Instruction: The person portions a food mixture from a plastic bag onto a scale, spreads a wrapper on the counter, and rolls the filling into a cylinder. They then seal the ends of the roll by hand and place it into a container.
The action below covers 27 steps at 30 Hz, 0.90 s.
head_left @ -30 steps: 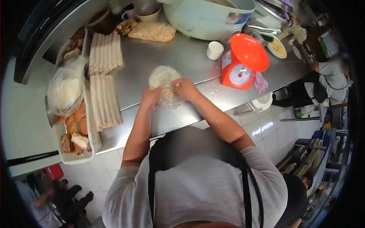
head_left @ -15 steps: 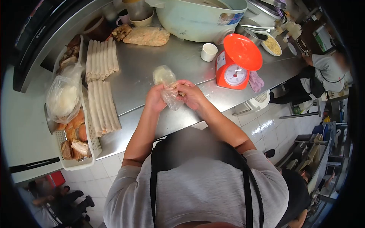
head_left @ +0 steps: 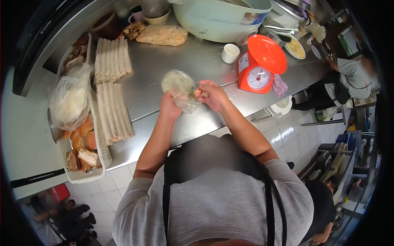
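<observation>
A clear plastic bag with something pale and round inside lies at the middle of the steel counter. My left hand is closed on the bag's near left side. At the bag's right edge is my right hand, its fingers pinched together around something small and brownish that I cannot make out. To the right stands a red scale with a dish on top, and a white cup is just left of it.
Long pale rolls lie in two rows at the left, beside a white basket of brownish pieces. A filled bag and a large pale green tub stand at the back. Other people are at the right and lower left.
The bag now lies wider and more of its round contents shows. My right hand has moved slightly right, away from my left hand. The whole view has shifted a little.
</observation>
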Motion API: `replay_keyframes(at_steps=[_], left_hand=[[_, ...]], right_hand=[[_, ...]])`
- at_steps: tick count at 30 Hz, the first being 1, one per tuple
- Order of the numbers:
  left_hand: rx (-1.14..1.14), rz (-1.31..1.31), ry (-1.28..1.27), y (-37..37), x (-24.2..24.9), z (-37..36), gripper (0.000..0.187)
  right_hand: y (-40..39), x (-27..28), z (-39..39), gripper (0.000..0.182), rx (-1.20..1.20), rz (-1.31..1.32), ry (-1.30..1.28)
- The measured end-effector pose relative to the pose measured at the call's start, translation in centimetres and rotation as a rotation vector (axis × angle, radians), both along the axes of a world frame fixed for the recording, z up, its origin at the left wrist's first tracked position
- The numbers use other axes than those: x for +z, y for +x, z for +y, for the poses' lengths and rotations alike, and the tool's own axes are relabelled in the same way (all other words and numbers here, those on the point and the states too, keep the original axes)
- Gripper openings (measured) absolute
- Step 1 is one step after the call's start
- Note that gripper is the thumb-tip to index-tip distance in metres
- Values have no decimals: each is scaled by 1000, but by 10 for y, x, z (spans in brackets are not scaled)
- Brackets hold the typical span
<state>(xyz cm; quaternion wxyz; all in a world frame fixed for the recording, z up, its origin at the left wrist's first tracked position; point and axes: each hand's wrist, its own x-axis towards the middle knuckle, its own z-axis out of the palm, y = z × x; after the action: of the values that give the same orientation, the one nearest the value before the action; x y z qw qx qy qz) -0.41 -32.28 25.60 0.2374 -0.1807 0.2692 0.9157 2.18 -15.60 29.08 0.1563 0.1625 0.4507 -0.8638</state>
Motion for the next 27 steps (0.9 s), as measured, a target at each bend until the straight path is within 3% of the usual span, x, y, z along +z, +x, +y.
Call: replay_keyframes(at_steps=[3,6,9,12,13,16,18,19,22,23,25,27], left_hand=[[36,136,235,4,11,-10,38],[69,141,249,18,21,-14,38],[-65,528,-736,15,-3,-10,37],[-395,515,-1089,15,3,-16,38],[-344,447,-920,14,3,-16,38],[-275,283,-368,10,-1,-20,39],[-311,194,32,1,-14,-32,39],[-288,189,73,-1,-12,-31,39],[-242,175,164,-7,-6,-26,43],[-245,177,172,-8,-5,-25,46],[-293,176,216,-10,-3,-17,48],[-384,177,278,-13,0,-9,48]], right_hand=[[1,8,7,31,-64,-15,-2],[0,6,0,28,20,-30,59],[-2,-7,-10,19,141,-21,301],[1,-21,-24,14,174,-47,418],[0,-16,-26,15,161,-55,427],[-2,24,-3,22,-100,11,-64],[-10,62,38,28,-353,464,448],[-18,85,65,25,-497,611,849],[-29,143,126,20,-987,886,1531],[-28,161,132,19,-1107,968,1870],[-43,151,164,19,-1019,818,1880],[-38,111,191,20,-656,555,1986]])
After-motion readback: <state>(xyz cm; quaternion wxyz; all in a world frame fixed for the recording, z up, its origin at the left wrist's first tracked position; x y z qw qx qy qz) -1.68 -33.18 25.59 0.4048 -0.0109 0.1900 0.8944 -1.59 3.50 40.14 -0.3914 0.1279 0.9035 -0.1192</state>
